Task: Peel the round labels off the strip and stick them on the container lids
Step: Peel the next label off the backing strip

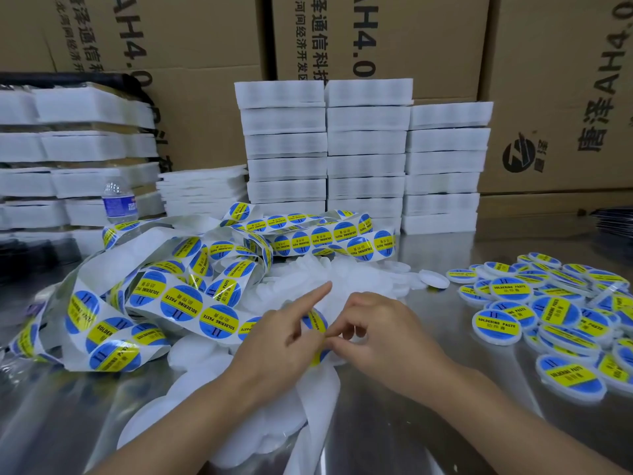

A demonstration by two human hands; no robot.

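- Both hands meet at centre table. The left hand (274,341) has its forefinger straight out and the other fingers curled, gripping the strip (191,303) where it ends between the hands.
- The right hand (380,334) is pinched narrow, fingertips nipping the edge of one label (317,322), which sits right between the two hands.
- To do this well, I'd say keep the left hand's hold tight on the backing and lift the label from its edge at a low angle so it doesn't curl or stick to itself.
- Touch only the rim of the adhesive, then centre the label over a lid before pressing from the middle out.
- The label is a glossy round disc, blue with a yellow band reading SOLDERING PASTE. It looks thin and floppy.
- The rest of the strip lies in tangled loops to the left.
- Blank lids (435,279) are heaped just behind the hands, and the done lids (496,325) are piled on the right.
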